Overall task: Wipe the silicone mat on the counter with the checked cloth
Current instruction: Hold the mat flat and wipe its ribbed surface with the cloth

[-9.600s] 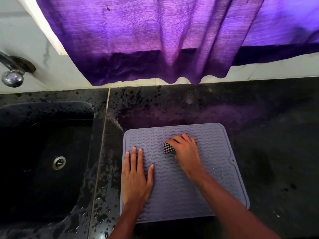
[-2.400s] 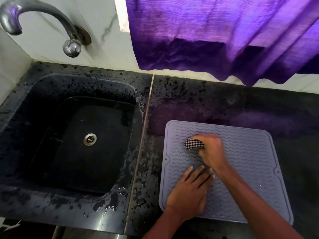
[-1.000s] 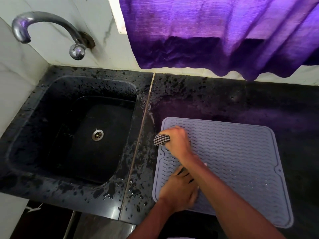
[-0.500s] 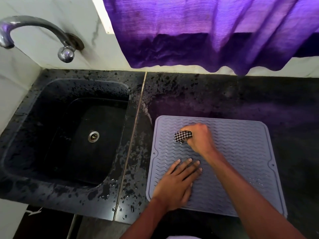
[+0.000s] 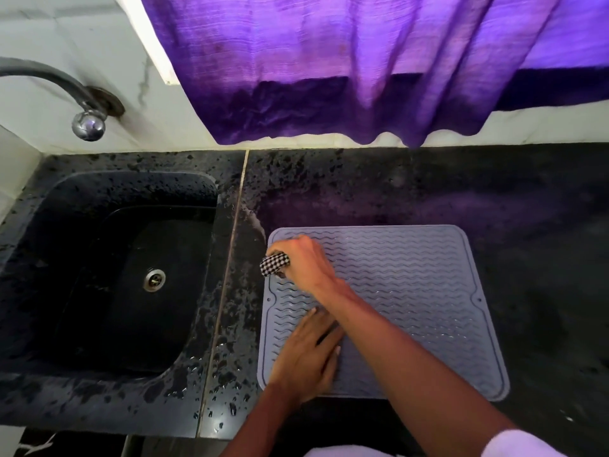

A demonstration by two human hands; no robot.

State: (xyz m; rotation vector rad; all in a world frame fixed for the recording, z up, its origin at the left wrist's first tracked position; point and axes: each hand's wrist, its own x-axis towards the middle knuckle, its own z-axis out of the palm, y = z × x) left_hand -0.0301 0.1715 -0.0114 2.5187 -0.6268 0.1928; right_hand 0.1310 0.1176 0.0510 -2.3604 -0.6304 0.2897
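While the fingers of the right hand (image 5: 306,262) clamp the bunched cloth (image 5: 275,263) at the mat's (image 5: 412,291) far-left corner and the left hand (image 5: 306,357), fingers straight, pins its near edge to the worktop (image 5: 494,199), press evenly in overlapping strokes.

Bare counter (image 5: 494,192) far & right of the mat (image 5: 412,291) is lying open, w/ room to pass. Right forearm is crossing over the left hand (image 5: 306,354), blocking the mat's near-left part. Right hand (image 5: 306,262) w/ checked cloth (image 5: 275,263) is occupying the far-left edge. Sink (image 5: 131,179) is dropping away left. Tap (image 5: 88,125) & curtain (image 5: 329,77) are hanging along the far wall.
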